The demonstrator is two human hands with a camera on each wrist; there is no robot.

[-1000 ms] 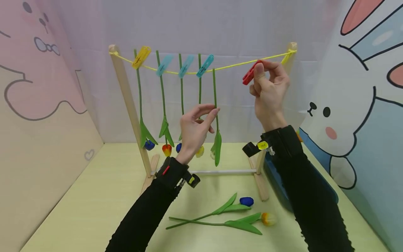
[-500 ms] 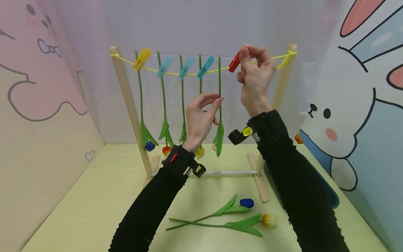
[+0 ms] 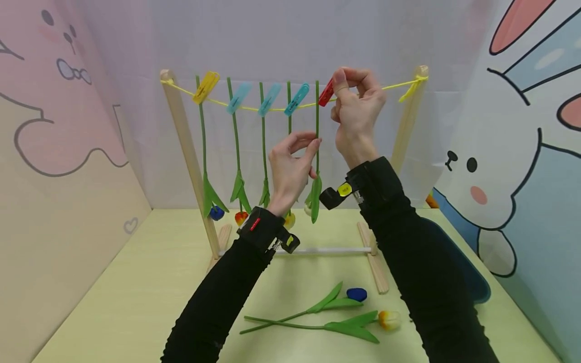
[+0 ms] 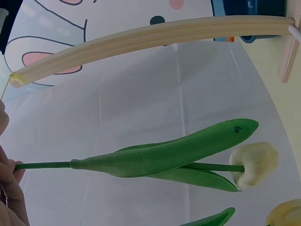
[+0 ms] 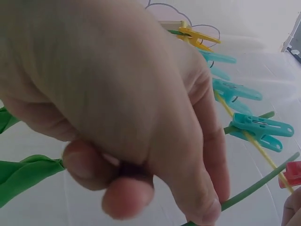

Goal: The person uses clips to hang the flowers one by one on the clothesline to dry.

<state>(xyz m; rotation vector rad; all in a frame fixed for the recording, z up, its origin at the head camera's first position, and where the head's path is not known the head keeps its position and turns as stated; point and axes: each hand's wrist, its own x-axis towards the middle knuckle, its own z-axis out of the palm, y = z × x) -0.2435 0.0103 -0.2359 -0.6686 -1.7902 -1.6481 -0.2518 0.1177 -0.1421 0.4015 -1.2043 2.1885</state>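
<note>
My left hand [image 3: 290, 166] pinches the green stem of a white artificial tulip [image 4: 254, 162] between thumb and fingers. The tulip hangs head down, its stem end rising above the yellow line [image 3: 395, 86]. Just right of that stem, my right hand [image 3: 358, 111] pinches a red clothespin [image 3: 326, 94] at the line; whether its jaws bite the line is hard to tell. In the right wrist view the left hand [image 5: 127, 89] fills much of the picture, with the red clothespin [image 5: 293, 174] at the right edge.
Further left, a yellow clothespin [image 3: 206, 87] and several light-blue clothespins [image 3: 297, 99] hold upside-down tulips on the line. Wooden posts [image 3: 186, 151] carry the line. On the table [image 3: 113, 292] lie a blue tulip [image 3: 356, 294] and a yellow-orange tulip [image 3: 389, 320], stems crossed. A dark-blue tray [image 3: 481, 290] stands right.
My right hand has moved left with the red clothespin, from near the right post to beside the stem. The left hand has raised the tulip, so its stem end now stands above the line.
</note>
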